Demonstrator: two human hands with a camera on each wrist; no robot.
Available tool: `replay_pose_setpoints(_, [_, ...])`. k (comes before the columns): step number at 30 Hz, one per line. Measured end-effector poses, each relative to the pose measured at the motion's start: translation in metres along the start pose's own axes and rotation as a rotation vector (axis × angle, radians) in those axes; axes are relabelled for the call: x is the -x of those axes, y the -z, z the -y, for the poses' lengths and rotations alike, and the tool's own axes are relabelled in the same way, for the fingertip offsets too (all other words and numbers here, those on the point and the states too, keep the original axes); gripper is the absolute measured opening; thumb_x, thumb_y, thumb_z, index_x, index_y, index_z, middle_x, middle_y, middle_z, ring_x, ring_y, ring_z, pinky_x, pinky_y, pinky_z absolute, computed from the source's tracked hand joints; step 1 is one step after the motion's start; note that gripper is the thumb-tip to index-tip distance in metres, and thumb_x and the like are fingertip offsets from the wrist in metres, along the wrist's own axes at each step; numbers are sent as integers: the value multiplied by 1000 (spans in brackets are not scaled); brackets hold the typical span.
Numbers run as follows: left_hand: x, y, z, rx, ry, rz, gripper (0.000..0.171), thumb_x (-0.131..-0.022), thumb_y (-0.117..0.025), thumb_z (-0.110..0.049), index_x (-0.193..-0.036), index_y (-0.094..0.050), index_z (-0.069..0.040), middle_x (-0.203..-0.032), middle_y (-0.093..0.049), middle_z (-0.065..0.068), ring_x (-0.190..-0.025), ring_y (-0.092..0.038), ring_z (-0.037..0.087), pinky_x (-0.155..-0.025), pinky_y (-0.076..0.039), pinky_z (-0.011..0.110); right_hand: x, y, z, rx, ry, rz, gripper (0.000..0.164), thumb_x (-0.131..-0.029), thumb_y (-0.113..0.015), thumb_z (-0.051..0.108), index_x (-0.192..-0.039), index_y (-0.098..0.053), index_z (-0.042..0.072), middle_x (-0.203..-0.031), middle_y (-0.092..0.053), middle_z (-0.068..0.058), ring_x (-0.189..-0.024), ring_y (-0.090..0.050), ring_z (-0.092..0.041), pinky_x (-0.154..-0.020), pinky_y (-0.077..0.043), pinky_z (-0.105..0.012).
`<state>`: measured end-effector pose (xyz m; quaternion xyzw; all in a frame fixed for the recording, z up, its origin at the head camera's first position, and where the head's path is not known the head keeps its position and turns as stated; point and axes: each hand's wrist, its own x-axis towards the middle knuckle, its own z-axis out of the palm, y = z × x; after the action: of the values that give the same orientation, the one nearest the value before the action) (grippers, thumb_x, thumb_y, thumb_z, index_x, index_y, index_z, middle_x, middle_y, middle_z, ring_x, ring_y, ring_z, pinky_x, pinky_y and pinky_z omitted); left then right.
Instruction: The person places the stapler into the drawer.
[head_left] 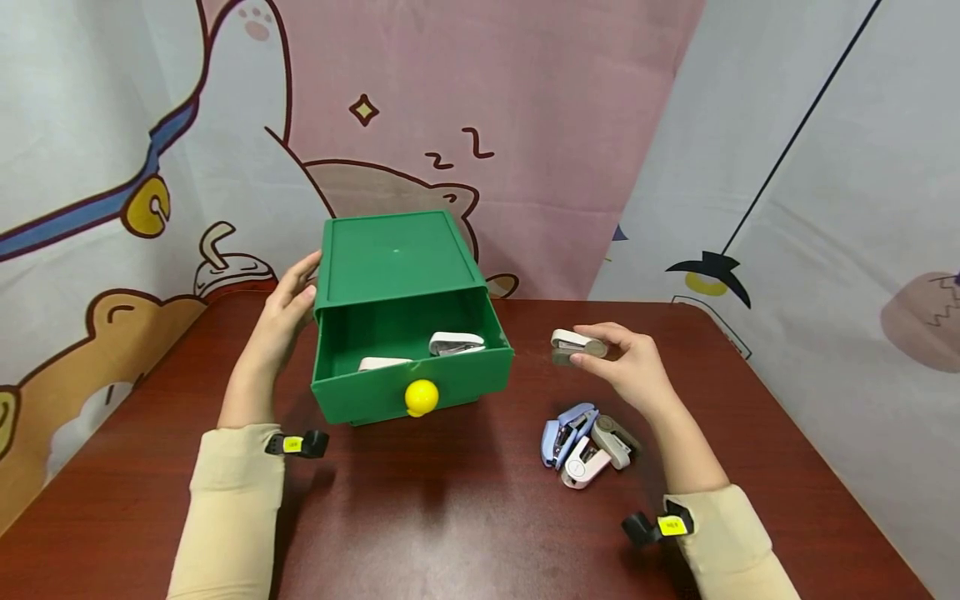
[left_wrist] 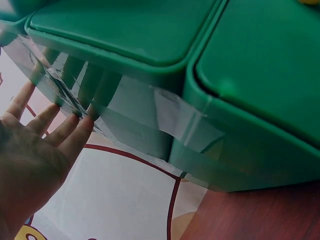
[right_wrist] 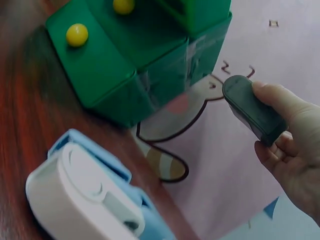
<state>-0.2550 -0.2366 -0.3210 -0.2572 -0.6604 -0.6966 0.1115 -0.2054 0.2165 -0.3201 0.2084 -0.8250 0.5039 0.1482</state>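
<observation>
My left hand (head_left: 288, 300) rests its outstretched fingers against the left side of a green drawer box (head_left: 397, 258). In the left wrist view, the fingertips (left_wrist: 85, 122) touch the side, which has clear tape on it. The top drawer (head_left: 465, 377), with a yellow knob, is pulled out. Inside lie a white stapler (head_left: 456, 343) and a second white piece (head_left: 384, 363), mostly hidden by the drawer front. Right of the box, my right hand (head_left: 626, 362) pinches a small light stapler (head_left: 577, 343) above the table; its dark face (right_wrist: 252, 107) shows in the right wrist view.
Several small staplers lie in a pile on the brown table (head_left: 480, 517): blue ones (head_left: 567, 433), a grey one (head_left: 613, 442) and a white one (head_left: 584, 463). A patterned curtain (head_left: 540, 150) hangs behind the table. Lower drawers with yellow knobs (right_wrist: 77, 35) show in the right wrist view.
</observation>
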Motion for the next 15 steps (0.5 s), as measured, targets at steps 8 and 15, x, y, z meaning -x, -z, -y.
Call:
replay_pose_setpoints(8, [1, 0, 0, 0, 5, -6, 52, -101, -45, -17, -150, -30, -8, -150, -28, 13, -135, -30, 24, -95, -38, 22, -2, -4, 38, 36, 8, -86, 35, -80, -75, -1, -113, -67, -7, -107, -64, -20, -82, -56, -6, -65, -47, -17])
replay_pose_setpoints(15, [0, 0, -1, -8, 13, -4, 53, -101, -45, -17, -151, -30, -8, -150, -27, 13, -135, -29, 25, -95, -38, 22, -8, -10, 40, -28, 0, -145, 37, -78, -79, 4, -114, -70, 2, -108, -65, -9, -83, -58, -11, -64, -48, -18])
